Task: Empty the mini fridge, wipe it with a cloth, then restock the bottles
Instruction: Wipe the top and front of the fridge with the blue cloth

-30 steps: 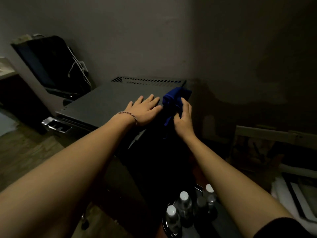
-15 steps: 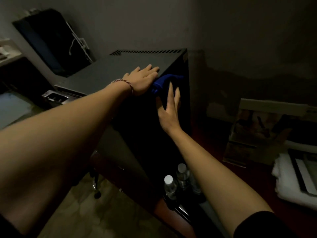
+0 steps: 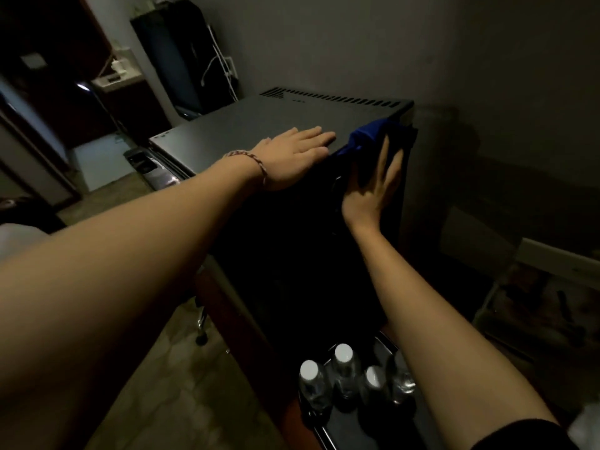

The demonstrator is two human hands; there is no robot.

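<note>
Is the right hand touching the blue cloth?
Touching. The head view shows the right hand with straight fingers pressing the blue cloth against the mini fridge's dark side.

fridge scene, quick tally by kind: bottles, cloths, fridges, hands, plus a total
Clear plastic water bottles with white caps, standing on the dark tray: 4
Blue cloth: 1
Black mini fridge: 1
Hands: 2, left hand flat on the fridge top, right hand pressing the cloth against the fridge's side
Dark tray: 1
Total: 9
</note>
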